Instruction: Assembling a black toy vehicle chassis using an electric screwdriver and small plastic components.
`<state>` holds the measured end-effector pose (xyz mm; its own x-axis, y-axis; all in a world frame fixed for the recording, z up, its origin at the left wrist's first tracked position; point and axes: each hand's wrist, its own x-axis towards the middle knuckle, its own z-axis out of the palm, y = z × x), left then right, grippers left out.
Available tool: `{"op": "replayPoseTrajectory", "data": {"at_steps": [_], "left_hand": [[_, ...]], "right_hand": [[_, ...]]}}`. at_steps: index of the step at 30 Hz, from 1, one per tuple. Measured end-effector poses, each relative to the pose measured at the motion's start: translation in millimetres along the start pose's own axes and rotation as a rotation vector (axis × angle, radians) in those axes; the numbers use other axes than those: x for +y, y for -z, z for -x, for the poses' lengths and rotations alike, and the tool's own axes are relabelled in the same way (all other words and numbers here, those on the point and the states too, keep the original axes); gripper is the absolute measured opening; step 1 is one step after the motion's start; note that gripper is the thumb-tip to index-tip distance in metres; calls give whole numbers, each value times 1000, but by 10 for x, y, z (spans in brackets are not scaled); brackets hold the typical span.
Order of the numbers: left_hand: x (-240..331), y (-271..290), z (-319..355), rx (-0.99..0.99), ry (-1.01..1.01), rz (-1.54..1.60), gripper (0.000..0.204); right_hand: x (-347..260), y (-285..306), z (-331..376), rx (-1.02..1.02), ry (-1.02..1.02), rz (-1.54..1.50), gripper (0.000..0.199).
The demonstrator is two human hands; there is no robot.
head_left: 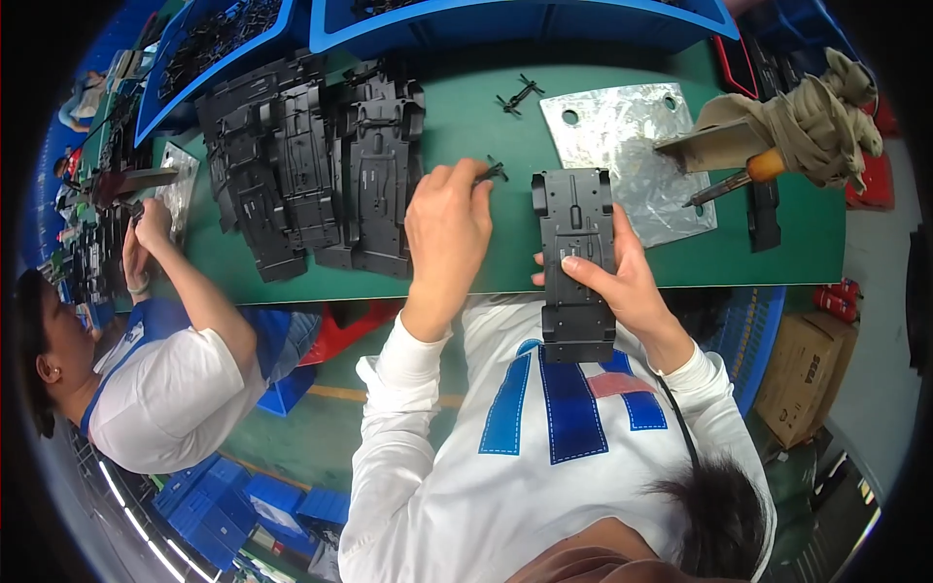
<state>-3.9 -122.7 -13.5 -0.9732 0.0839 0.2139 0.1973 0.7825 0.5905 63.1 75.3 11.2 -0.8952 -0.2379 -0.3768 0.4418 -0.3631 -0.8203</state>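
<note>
At the near edge of the green table [748, 257], the right hand [622, 282] grips a long black plastic chassis plate [575, 262], fingers closed across its middle, the plate's lower end hanging off the table edge over the white shirt. Just left, the left hand [445, 228] pinches a small black clip [494, 172] between thumb and forefinger, fingers closed on it, resting on the table. Judgement: the plate looks light and stiff, ribbed enough not to slip, best held by its long edges at mid-length; the clip looks tiny, light and easily dropped or bent, so a fingertip pinch suits it. Behind the plate lies a scuffed metal sheet [622, 131] with holes, and a soldering iron [739, 180] rests on a cloth-wrapped stand [816, 117]. A second small clip [518, 95] lies further back. To the left sits a heap of black chassis plates [311, 175]. Blue bins [505, 24] line the far edge. A brown carton [807, 379] with dark print stands on the floor at right. A co-worker's hand [151, 228] works at far left
</note>
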Motion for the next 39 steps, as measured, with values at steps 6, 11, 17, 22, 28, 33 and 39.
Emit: {"op": "replayPoseTrajectory", "data": {"at_steps": [6,11,17,22,28,33,39], "left_hand": [[222,322,57,-51,261,723,21],[282,473,210,-94,287,1052,19],[340,477,252,-81,269,1114,20],[416,474,264,-51,224,1056,20],[429,441,259,59,141,835,18],[372,334,296,191,135,576,17],[523,410,225,223,-369,304,30]], "right_hand": [[-36,11,9,-59,8,-64,56],[-123,-40,-6,-46,-44,-139,52],[-252,-68,35,-155,9,-20,53],[-264,-87,59,-174,69,3,55],[-275,-86,80,-150,75,6,54],[-215,-47,83,-114,98,29,54],[-264,-100,123,-153,113,63,62]]}}
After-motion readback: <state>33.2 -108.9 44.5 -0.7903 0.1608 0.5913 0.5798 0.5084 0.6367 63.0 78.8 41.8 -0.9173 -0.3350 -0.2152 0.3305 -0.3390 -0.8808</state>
